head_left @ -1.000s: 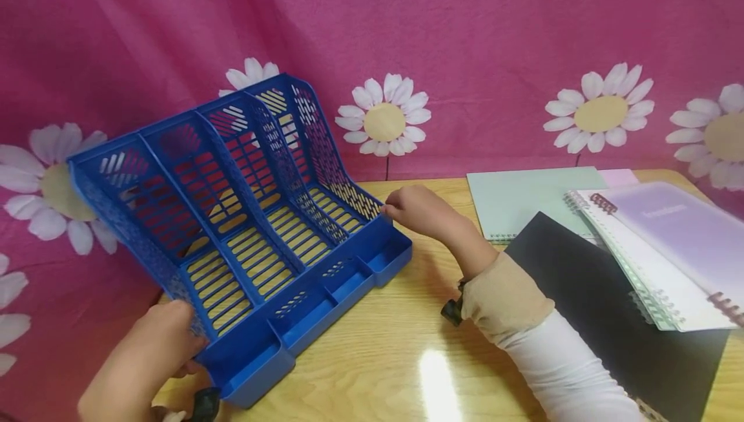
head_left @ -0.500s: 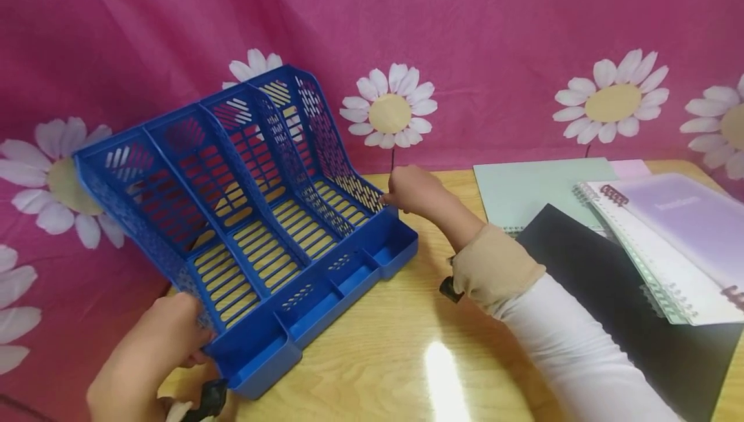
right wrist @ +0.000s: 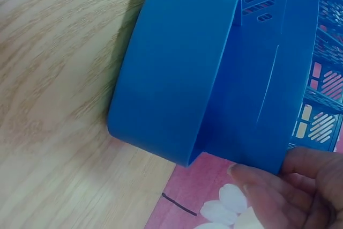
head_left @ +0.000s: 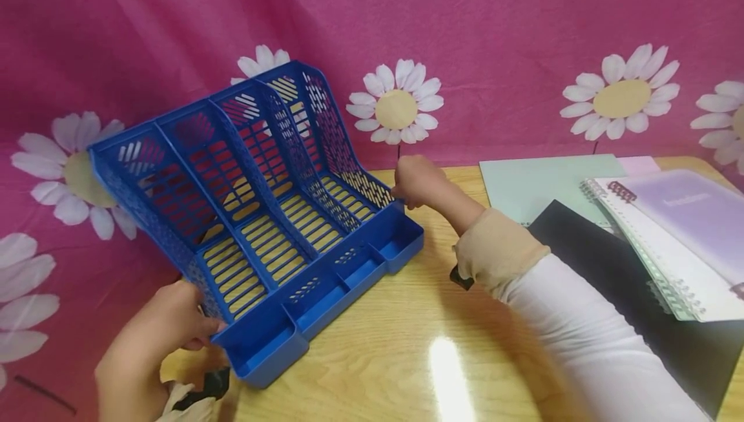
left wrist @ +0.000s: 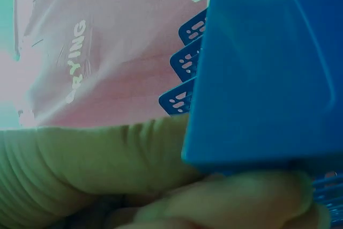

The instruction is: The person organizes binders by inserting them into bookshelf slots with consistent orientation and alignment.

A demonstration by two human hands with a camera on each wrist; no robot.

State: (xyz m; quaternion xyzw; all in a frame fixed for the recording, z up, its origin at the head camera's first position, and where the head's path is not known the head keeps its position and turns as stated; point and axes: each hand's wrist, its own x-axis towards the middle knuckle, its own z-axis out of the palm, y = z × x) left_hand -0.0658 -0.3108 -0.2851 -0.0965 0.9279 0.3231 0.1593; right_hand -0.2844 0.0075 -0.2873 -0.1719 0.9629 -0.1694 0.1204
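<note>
Blue file rack sits at 8-to-9 o'clock from head-view centre, front trough facing 5. Both hands on it; step reads as a two-hand shift or steady.

Nearest: left hand, at rack's 7-to-8, fingers curled, pinching the front corner. Right hand, at rack's 3, thumb and fingers pinching the opposite end's rim. Neither is spread beyond wall thickness. Can't tell if the base is clear of the surface.

Tips: load both ends equally, move them together, else it'll likely yaw. Thin walls probably flex; grip low, near the base. Watch right sleeve over the black folder at 4; it could drag it. Purple notebook at 3 is clear. Floral cloth behind: don't snag the rack's back.
</note>
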